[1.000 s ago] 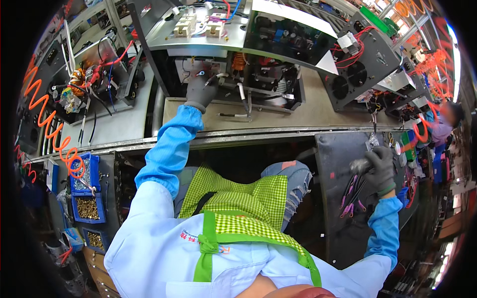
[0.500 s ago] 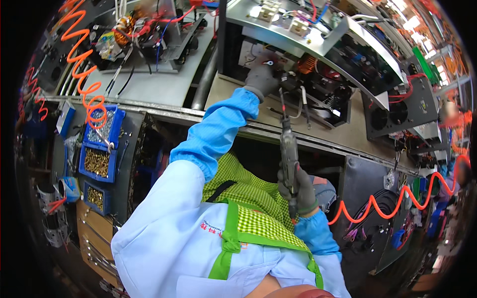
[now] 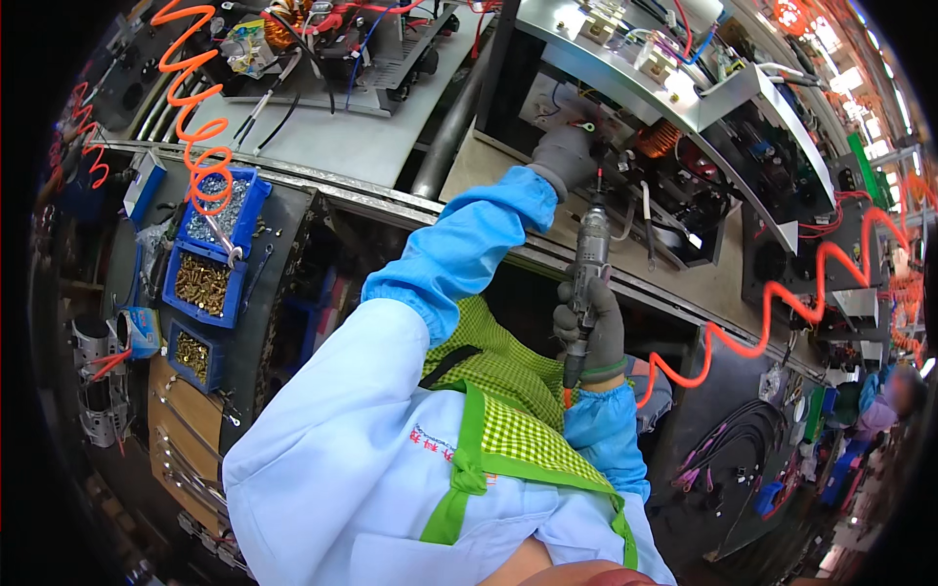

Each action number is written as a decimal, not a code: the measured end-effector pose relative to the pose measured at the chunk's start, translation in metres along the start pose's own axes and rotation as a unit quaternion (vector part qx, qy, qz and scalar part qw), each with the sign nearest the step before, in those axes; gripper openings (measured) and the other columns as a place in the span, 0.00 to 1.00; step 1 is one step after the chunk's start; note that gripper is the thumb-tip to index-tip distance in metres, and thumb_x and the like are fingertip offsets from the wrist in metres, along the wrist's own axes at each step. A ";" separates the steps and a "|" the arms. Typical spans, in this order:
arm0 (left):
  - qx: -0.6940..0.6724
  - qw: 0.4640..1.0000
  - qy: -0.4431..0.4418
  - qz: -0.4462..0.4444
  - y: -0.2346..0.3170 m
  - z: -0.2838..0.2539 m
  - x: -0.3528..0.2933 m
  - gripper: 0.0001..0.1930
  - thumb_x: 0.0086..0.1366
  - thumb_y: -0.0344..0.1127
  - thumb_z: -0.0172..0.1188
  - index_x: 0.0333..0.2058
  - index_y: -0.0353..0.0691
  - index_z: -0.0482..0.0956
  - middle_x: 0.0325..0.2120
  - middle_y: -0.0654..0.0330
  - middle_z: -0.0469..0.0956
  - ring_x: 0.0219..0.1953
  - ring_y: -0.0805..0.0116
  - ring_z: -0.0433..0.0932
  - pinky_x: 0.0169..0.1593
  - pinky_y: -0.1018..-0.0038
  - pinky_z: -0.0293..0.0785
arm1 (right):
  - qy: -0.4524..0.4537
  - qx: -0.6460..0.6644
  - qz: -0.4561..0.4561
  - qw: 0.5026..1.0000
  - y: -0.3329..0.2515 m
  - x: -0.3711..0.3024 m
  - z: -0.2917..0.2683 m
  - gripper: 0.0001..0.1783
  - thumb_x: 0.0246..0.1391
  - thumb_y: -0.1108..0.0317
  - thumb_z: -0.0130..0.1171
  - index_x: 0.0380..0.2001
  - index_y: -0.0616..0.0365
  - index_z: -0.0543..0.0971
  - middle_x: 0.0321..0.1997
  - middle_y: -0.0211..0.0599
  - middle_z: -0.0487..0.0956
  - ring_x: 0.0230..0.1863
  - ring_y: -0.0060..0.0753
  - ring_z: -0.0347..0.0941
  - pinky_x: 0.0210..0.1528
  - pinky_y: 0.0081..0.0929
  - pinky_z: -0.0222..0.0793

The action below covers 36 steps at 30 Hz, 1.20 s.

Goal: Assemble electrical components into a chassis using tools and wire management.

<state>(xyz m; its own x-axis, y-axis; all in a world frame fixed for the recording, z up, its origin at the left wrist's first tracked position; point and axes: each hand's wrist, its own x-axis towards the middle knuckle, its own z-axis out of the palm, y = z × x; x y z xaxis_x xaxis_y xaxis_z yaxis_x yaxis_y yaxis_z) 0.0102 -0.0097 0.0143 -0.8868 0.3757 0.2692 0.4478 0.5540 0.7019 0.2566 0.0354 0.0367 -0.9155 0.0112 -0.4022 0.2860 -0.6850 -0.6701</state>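
Observation:
My gloved left hand reaches inside an open metal cabinet full of wiring. Its fingers are hidden among the parts, so I cannot tell what they grip. A ring terminal shows at the front edge of the glove. Wrapped round a grey power screwdriver is my gloved right hand, closed on the lower body. The tool points away from me, its thin bit close to the left hand and to the copper coil in the cabinet. Whether the bit touches anything is hidden.
Blue bins of screws and small hardware stand on the left side table. An orange coiled hose hangs at upper left, another crosses at right. Black cables lie on the right. Another wired unit sits at upper left.
My right hand has raised the screwdriver away from my body, bringing its bit nearer the left hand. The whole view has shifted, moving the cabinet rightward in the picture. The left hand stays inside it.

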 end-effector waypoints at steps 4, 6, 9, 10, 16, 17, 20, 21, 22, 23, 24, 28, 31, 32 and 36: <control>0.021 1.000 -0.007 -0.006 -0.002 0.003 0.000 0.14 0.56 0.47 0.57 0.36 0.46 0.80 0.31 0.50 0.79 0.36 0.50 0.78 0.39 0.59 0.75 | 0.021 0.026 -0.007 0.999 0.003 -0.002 0.007 0.21 0.59 0.55 0.50 0.48 0.59 0.67 0.32 0.34 0.72 0.16 0.17 0.58 0.13 0.11 0.53; 0.017 1.000 -0.009 -0.016 -0.004 0.003 -0.001 0.14 0.55 0.47 0.58 0.36 0.46 0.80 0.31 0.50 0.79 0.36 0.49 0.78 0.39 0.59 0.76 | 0.028 0.039 -0.010 0.999 0.007 -0.001 0.015 0.21 0.59 0.55 0.49 0.48 0.59 0.68 0.32 0.35 0.73 0.16 0.17 0.58 0.13 0.11 0.53; 0.011 1.000 -0.017 -0.019 -0.002 0.000 -0.001 0.13 0.55 0.46 0.58 0.35 0.45 0.80 0.31 0.50 0.79 0.35 0.49 0.79 0.39 0.60 0.76 | 0.031 0.075 -0.032 0.996 0.017 0.007 0.029 0.21 0.60 0.54 0.48 0.47 0.60 0.68 0.31 0.35 0.73 0.16 0.16 0.57 0.13 0.11 0.53; 0.008 1.000 -0.020 -0.013 -0.002 0.000 -0.002 0.13 0.55 0.45 0.58 0.35 0.45 0.80 0.31 0.50 0.79 0.35 0.49 0.79 0.39 0.60 0.76 | 0.024 0.083 -0.047 0.995 0.021 0.009 0.034 0.21 0.60 0.54 0.47 0.47 0.59 0.68 0.30 0.34 0.73 0.16 0.15 0.57 0.13 0.11 0.53; 0.042 0.998 -0.031 -0.020 -0.007 0.008 0.004 0.11 0.54 0.40 0.60 0.34 0.42 0.81 0.31 0.49 0.79 0.35 0.50 0.79 0.39 0.60 0.76 | 0.014 0.116 -0.056 0.992 0.032 0.016 0.050 0.18 0.59 0.53 0.49 0.38 0.59 0.68 0.29 0.33 0.70 0.18 0.20 0.61 0.15 0.15 0.55; 0.042 0.998 -0.030 -0.020 -0.013 0.013 0.007 0.11 0.54 0.40 0.60 0.34 0.42 0.81 0.31 0.49 0.79 0.35 0.50 0.79 0.39 0.60 0.76 | 0.013 0.116 -0.056 0.992 0.032 0.019 0.052 0.18 0.59 0.53 0.49 0.38 0.59 0.68 0.29 0.33 0.70 0.18 0.20 0.61 0.15 0.15 0.55; 0.040 0.999 -0.005 0.010 -0.019 0.018 0.010 0.14 0.53 0.46 0.61 0.32 0.44 0.80 0.26 0.47 0.77 0.31 0.48 0.77 0.35 0.58 0.75 | -0.031 0.144 -0.043 0.988 0.030 0.022 0.049 0.19 0.59 0.52 0.49 0.42 0.58 0.67 0.29 0.33 0.71 0.19 0.20 0.61 0.16 0.15 0.56; 0.034 0.999 -0.017 -0.004 -0.010 0.007 0.003 0.12 0.53 0.42 0.60 0.33 0.43 0.80 0.28 0.48 0.78 0.33 0.49 0.78 0.37 0.59 0.75 | -0.031 0.145 -0.043 0.988 0.031 0.022 0.050 0.19 0.59 0.52 0.49 0.42 0.58 0.67 0.29 0.33 0.71 0.19 0.20 0.61 0.16 0.15 0.56; 0.028 0.999 -0.028 -0.018 -0.005 0.001 -0.001 0.10 0.53 0.38 0.59 0.33 0.42 0.81 0.31 0.48 0.79 0.35 0.50 0.79 0.39 0.60 0.76 | -0.001 0.134 -0.049 0.990 0.031 0.021 0.051 0.19 0.59 0.52 0.50 0.41 0.57 0.68 0.29 0.33 0.72 0.18 0.18 0.59 0.15 0.13 0.55; 0.029 0.999 -0.030 -0.018 -0.005 0.002 0.000 0.10 0.53 0.38 0.59 0.33 0.42 0.81 0.31 0.48 0.79 0.35 0.50 0.79 0.39 0.60 0.76 | 0.030 0.123 -0.055 0.990 0.031 0.020 0.053 0.18 0.59 0.52 0.50 0.40 0.55 0.68 0.28 0.34 0.73 0.16 0.16 0.57 0.13 0.11 0.54; 0.019 1.000 -0.006 -0.012 -0.005 0.004 -0.001 0.10 0.53 0.38 0.59 0.32 0.42 0.81 0.30 0.48 0.79 0.35 0.50 0.79 0.39 0.60 0.76 | 0.030 0.124 -0.054 0.990 0.032 0.019 0.053 0.18 0.59 0.52 0.50 0.40 0.55 0.68 0.28 0.34 0.73 0.16 0.16 0.57 0.13 0.11 0.54; 0.026 1.000 -0.001 -0.007 -0.014 0.015 0.005 0.10 0.53 0.40 0.60 0.30 0.42 0.81 0.29 0.48 0.79 0.35 0.49 0.79 0.39 0.59 0.75 | 0.019 0.109 -0.056 0.992 0.032 0.019 0.053 0.19 0.58 0.51 0.50 0.42 0.56 0.68 0.28 0.33 0.72 0.17 0.16 0.57 0.14 0.11 0.53; 0.010 0.999 -0.020 0.030 -0.014 0.011 0.001 0.11 0.54 0.42 0.59 0.30 0.41 0.81 0.29 0.46 0.79 0.35 0.49 0.78 0.40 0.59 0.75 | 0.024 0.030 -0.048 0.998 0.028 0.000 0.040 0.21 0.57 0.54 0.51 0.47 0.58 0.67 0.29 0.29 0.69 0.18 0.15 0.57 0.15 0.11 0.51; -0.009 0.997 0.007 0.072 -0.011 0.006 -0.006 0.12 0.56 0.43 0.58 0.30 0.40 0.80 0.29 0.46 0.78 0.33 0.48 0.78 0.39 0.58 0.74 | 0.029 -0.002 -0.042 0.999 0.024 -0.017 0.036 0.21 0.56 0.54 0.52 0.46 0.57 0.67 0.26 0.27 0.67 0.18 0.15 0.57 0.16 0.12 0.51; 0.004 0.996 0.022 0.084 0.001 -0.003 -0.065 0.10 0.56 0.42 0.57 0.32 0.44 0.75 0.26 0.49 0.76 0.31 0.46 0.76 0.35 0.56 0.72 | 0.073 -0.087 -0.041 0.993 0.025 -0.091 0.003 0.25 0.50 0.56 0.55 0.49 0.56 0.66 0.26 0.25 0.65 0.17 0.16 0.58 0.15 0.12 0.51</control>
<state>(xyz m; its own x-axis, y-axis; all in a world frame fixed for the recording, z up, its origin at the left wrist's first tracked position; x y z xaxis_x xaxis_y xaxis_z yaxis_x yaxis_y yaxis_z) 0.0678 -0.0360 -0.0003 -0.8035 0.4311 0.4105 0.5906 0.4917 0.6398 0.3460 0.0151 0.0589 -0.8902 0.1766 -0.4199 0.2684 -0.5414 -0.7968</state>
